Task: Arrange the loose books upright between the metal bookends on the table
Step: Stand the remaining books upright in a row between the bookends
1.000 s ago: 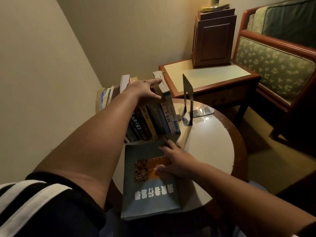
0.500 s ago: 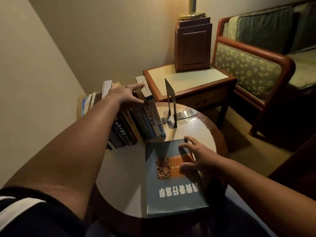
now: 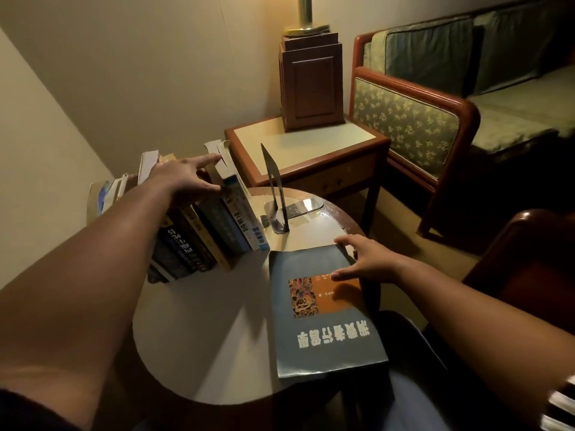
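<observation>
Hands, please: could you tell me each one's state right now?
Left hand: open, resting on the leaning books.
Right hand: open, flat on the grey-blue book.

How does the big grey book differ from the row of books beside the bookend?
The grey book lies flat, cover up; the row stands, tilted. The right hand rests on the grey book; the left hand presses the row's tops. Both sit on the round table.

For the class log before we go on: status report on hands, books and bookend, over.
Left hand resting on top of book row. Right hand presses loose grey book, lying flat on table. Bookend upright, apart from row.
</observation>
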Tool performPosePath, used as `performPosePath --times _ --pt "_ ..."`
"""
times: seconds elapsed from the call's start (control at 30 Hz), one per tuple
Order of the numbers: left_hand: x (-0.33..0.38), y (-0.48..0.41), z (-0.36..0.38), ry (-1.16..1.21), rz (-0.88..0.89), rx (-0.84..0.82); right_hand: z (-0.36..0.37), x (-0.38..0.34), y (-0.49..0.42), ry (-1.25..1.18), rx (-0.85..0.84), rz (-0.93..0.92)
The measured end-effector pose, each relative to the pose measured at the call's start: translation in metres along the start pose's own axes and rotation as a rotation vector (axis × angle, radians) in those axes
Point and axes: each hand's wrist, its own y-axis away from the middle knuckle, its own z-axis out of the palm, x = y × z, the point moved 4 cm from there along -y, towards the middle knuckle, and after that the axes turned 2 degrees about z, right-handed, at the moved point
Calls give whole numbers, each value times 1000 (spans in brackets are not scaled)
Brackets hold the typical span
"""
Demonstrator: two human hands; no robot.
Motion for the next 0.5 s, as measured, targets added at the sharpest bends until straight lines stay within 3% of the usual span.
performPosePath --times 0.23,0.5 --pt "1 -1 1 8 0 -6 7 4 2 -71 -10 -12" --pt "0 -2 0 5 4 -9 17 9 28 -252 227 -112"
